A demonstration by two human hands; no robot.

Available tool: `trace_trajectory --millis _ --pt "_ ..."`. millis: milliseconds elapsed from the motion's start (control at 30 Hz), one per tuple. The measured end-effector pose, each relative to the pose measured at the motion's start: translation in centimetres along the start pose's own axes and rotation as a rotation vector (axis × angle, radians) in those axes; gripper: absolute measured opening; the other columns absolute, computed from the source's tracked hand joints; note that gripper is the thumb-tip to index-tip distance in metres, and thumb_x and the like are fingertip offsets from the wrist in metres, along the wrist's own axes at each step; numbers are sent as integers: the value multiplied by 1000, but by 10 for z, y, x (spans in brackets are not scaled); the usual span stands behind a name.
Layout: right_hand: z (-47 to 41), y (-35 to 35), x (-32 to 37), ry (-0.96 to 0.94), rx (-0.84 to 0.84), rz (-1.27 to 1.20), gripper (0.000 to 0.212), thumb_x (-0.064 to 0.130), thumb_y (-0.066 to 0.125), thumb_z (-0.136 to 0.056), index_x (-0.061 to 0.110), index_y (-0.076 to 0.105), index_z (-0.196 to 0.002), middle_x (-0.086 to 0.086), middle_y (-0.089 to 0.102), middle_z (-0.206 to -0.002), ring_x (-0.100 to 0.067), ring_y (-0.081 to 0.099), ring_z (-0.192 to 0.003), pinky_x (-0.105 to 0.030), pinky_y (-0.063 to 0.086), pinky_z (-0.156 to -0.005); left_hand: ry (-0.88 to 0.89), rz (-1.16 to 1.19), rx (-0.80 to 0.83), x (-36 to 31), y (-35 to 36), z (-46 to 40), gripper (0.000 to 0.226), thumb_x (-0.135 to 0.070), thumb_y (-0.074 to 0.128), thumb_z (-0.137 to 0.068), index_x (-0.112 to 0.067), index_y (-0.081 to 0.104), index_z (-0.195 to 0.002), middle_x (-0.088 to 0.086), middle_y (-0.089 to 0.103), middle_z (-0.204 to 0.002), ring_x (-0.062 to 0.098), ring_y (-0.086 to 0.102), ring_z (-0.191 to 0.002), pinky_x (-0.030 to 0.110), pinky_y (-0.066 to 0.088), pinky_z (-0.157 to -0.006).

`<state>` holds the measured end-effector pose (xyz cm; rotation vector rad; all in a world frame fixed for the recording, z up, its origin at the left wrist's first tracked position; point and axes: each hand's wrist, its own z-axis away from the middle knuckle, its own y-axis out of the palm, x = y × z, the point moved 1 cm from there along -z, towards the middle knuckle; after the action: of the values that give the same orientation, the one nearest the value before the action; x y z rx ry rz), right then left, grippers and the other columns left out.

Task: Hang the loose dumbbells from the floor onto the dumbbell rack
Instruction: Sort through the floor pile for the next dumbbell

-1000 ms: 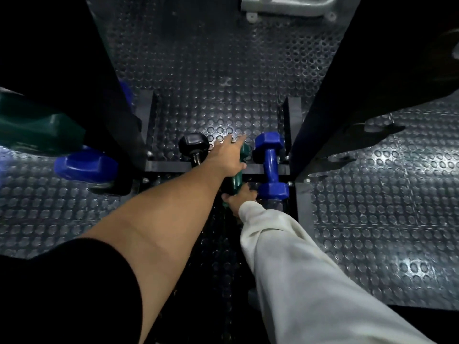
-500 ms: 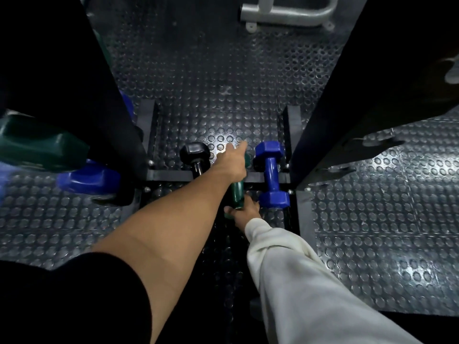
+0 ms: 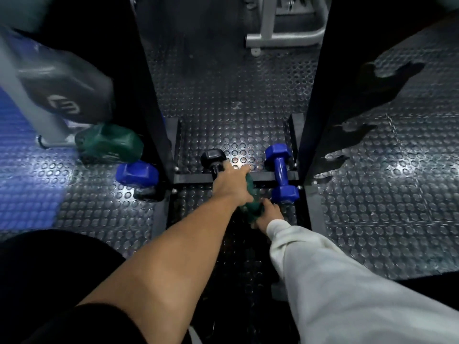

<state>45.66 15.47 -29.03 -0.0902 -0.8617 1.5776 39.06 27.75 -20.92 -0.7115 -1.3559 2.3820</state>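
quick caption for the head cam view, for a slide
Both hands, left hand and right hand, hold a green dumbbell over the rack crossbar, between a black dumbbell and a blue dumbbell.

studded rubber floor (image 3: 231, 100); grey metal frame (image 3: 283, 33) beyond

Change from earlier views: the green dumbbell (image 3: 252, 197) now tilts more, near end swung right; the left hand (image 3: 232, 184) covers its far end, the right hand (image 3: 269, 216) its near end.
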Motion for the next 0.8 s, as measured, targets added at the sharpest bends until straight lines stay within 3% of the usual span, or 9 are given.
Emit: trace_trajectory --millis 100,200,300,367,533,633,700,800 --pt "18 -5 2 -42 -39 34 56 20 70 -86 22 51 -139 -17 43 -136 -37 54 -121 -28 39 -106 -55 89 1 15 -8 19 87 -42 95 -66 -38 48 -138 9 34 -132 32 62 -104 40 57 -91" --pt "38 -14 5 -60 -42 10 53 19 63 -88 34 54 -138 -14 42 -136 -35 57 -117 -26 39 -107 -107 135 -2 22 -20 38 87 -46 94 -65 -40 45 -137 8 34 -128 32 59 -102 41 55 -88" --pt "54 -35 10 -100 -49 8 53 16 62 -85 41 59 -131 -6 66 -123 -29 66 -107 -28 49 -99 -137 209 11 22 -38 55 86 -48 92 -65 -38 45 -137 9 38 -127 35 60 -102 41 55 -90" --pt "67 -47 10 -125 -51 10 51 10 67 -81 42 65 -122 -1 71 -114 -26 67 -102 -30 53 -95 -157 263 5 25 -41 67 77 -46 91 -67 -36 48 -130 9 46 -124 32 61 -101 42 56 -91" --pt "93 -43 2 -157 -63 116 46 15 61 -84 48 68 -115 -4 61 -121 -28 66 -105 -22 46 -101 -270 477 19 49 -14 101 62 -32 90 -72 -29 53 -123 4 64 -113 22 66 -93 35 57 -76" --pt "97 -21 -14 -132 5 180 49 19 57 -78 57 63 -108 -4 59 -125 -27 66 -102 -28 50 -101 -347 594 89 72 16 119 71 -21 87 -79 -25 52 -140 8 62 -119 19 64 -89 31 57 -71" --pt "107 -7 -20 -118 42 217 59 16 57 -78 56 54 -121 -4 59 -128 -29 63 -108 -31 53 -98 -394 621 160 86 33 128 79 -16 86 -81 -24 47 -149 12 60 -131 21 64 -94 35 61 -74" --pt "113 19 -28 -59 96 204 73 13 63 -81 34 35 -145 -10 61 -124 -31 63 -109 -33 54 -91 -466 637 237 108 55 132 89 -13 84 -83 -27 38 -158 14 49 -151 29 62 -112 41 63 -77"
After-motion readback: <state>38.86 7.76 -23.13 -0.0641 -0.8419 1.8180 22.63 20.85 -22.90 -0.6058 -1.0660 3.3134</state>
